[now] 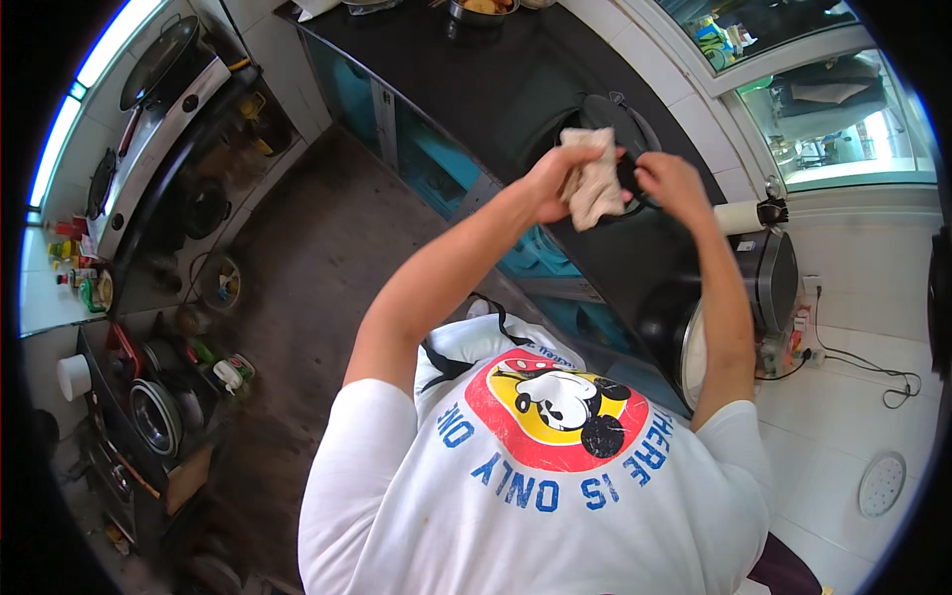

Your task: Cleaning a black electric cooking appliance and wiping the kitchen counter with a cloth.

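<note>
My left hand [554,182] grips a folded beige cloth [593,178], creased and hanging loosely from the fingers. Beyond the cloth, a dark round vessel [611,117] rests over the black countertop [513,82]; the cloth and both hands hide part of it, so its exact kind is unclear. My right hand [675,187] has its fingers closed on the near right edge of this vessel, slightly blurred. The two hands are a short way apart, with the cloth between them.
A metal bowl of food [483,9] stands at the counter's far end. To the right are a white paper roll [738,217], a black appliance [773,279] and a cable [870,364]. Teal-fronted cabinets [435,171] run below. Leftward stand a gas stove [167,123] and a pan rack [156,416].
</note>
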Available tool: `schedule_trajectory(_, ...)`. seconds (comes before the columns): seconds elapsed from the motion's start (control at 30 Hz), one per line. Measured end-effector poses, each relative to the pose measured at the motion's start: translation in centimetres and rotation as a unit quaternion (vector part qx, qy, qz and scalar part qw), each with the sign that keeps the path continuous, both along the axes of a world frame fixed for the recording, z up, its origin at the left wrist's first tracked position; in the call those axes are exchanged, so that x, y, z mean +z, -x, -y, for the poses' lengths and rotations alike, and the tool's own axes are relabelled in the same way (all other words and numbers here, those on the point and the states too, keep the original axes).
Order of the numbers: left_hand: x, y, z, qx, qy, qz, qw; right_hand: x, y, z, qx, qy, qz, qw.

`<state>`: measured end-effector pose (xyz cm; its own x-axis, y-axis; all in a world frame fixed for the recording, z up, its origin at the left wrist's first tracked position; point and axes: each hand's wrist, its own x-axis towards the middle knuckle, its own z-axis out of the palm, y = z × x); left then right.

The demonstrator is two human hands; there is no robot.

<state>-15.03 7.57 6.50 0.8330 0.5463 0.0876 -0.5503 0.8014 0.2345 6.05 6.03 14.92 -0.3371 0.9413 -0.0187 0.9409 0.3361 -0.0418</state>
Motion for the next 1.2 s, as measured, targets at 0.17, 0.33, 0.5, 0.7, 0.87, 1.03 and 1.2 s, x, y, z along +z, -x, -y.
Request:
schedule_trajectory(0.17,-5.7,0.7,4.0,0.065,0.085,-0.030,0.994,-7.0,1.9,2.4,0.021,-0.055,0.011,0.998)
schedule_trajectory(0.33,-8.4,0.5,5.1,0.073,0.144,-0.055,0.985,-10.2,2.9,3.7,-0.022,-0.088,0.008,0.996)
schedule_trajectory(0.5,-9.3,-0.2,5.3,0.051,0.144,-0.069,0.986,-11.0,3.0,5.9,-0.061,-0.132,-0.113,0.983)
schedule_trajectory(0.7,-9.4,0.0,5.0,0.037,0.152,-0.090,0.984,-11.4,0.4,7.5,-0.302,-0.238,-0.262,0.885)
schedule_trajectory(0.87,-9.1,-1.6,4.8,0.003,0.156,-0.086,0.984,-12.8,-3.1,4.8,-0.373,-0.198,-0.213,0.881)
schedule_trajectory(1.03,-8.9,-1.1,5.2,-0.024,0.160,-0.151,0.975,-13.7,-4.7,4.3,-0.435,-0.187,-0.189,0.860)
schedule_trajectory(1.2,-8.8,2.9,4.0,-0.036,0.162,-0.220,0.961,-16.7,-8.4,5.2,-0.513,-0.146,-0.240,0.811)
